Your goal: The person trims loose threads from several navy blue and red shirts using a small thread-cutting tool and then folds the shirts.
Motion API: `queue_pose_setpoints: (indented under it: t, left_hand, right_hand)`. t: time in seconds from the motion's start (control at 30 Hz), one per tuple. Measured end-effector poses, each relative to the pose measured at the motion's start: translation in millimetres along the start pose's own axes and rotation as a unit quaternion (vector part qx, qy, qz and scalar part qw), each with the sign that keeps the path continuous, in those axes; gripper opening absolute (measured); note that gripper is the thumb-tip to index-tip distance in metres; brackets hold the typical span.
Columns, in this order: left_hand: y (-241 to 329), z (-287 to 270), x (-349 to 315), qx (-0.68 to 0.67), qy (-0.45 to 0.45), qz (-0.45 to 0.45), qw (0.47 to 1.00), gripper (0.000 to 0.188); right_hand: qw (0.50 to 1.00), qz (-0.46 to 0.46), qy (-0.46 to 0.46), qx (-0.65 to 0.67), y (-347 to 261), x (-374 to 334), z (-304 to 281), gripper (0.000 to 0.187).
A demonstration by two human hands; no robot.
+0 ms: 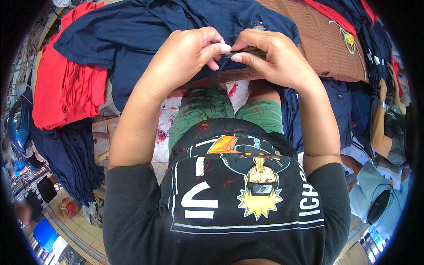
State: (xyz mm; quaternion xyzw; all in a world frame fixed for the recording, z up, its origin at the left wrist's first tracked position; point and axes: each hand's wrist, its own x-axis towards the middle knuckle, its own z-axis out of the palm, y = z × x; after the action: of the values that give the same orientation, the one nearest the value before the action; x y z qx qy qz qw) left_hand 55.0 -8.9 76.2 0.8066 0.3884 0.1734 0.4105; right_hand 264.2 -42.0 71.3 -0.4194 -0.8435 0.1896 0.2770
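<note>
Though broad, navy garment beneath the fingers

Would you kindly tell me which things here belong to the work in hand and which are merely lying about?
In hand:
- navy garment beneath left hand and right hand
- small dark item between them, unclear

Lying about:
- red cloth pile
- pale cord

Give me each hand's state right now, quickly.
Left hand: closed in a pinch; anything gripped is too small to tell.
Right hand: closed around a slim dark item, its kind unclear.
</note>
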Motion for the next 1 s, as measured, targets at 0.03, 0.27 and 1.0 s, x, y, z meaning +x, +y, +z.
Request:
queue_pose_setpoints:
  t: [0.03,0.27,1.0]
  left_hand:
    - [-0.1,0.2,0.2,0.009,0.003,0.006,1.000,0.018]
    - [-1.5,5.2,-0.1,-0.008,0.028,0.013,0.999,0.017]
    - [-40.0,18.8,-43.8,0.322,0.133,0.064,0.935,0.021]
  right_hand:
    - [1.000,0.001,-0.002,-0.001,-0.3,0.2,0.1,0.019]
    - [0.999,-0.009,-0.025,-0.030,-2.1,0.3,-1.9,0.017]
    - [0.991,0.093,0.014,0.096,16.4,-24.3,-15.9,0.023]
